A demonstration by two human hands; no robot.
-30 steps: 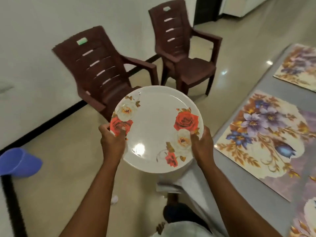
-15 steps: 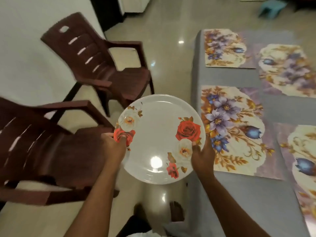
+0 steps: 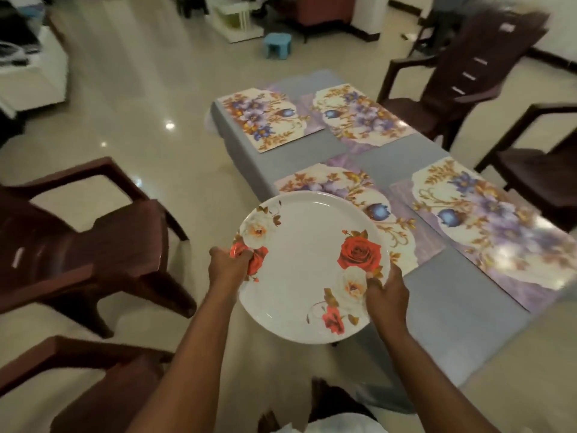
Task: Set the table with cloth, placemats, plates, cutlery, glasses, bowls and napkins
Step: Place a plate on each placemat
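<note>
The view swung right since half a second before: one placemat lay near the plate then, and now the plate (image 3: 312, 267) hung over the near edge of the nearest placemat (image 3: 359, 195), above the grey cloth (image 3: 443, 295). All four mats showed, against three and a part. The left hand (image 3: 229, 264) still pinched the rim, thumb on top; the right hand (image 3: 385, 292) gripped the opposite rim likewise. Fingers beneath the plate were hidden. Four brown chairs (image 3: 93, 245) stood around, the near-left one cut off. The far room was blurred; a blue stool (image 3: 278, 45) was barely readable.
</note>
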